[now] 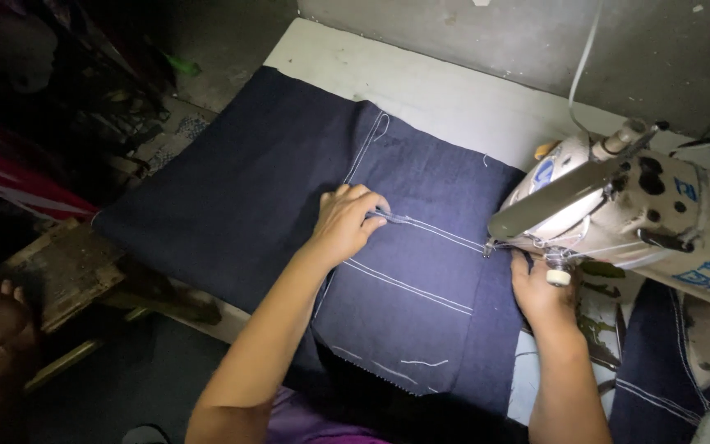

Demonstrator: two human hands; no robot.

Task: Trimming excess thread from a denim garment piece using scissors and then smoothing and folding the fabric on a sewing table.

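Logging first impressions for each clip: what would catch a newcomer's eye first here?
The dark blue denim panel with white stitch lines fills the middle of the white table. The left hand pinches a seam at its centre, while the right hand presses the cloth flat beside the needle. A worn cream sewing machine stands at the right, lit against dark surroundings.

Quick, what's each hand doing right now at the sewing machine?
Left hand: fingers curled, pinching a fold of the dark denim fabric along its white seam.
Right hand: lies flat on the fabric beside the sewing machine, gripping nothing.
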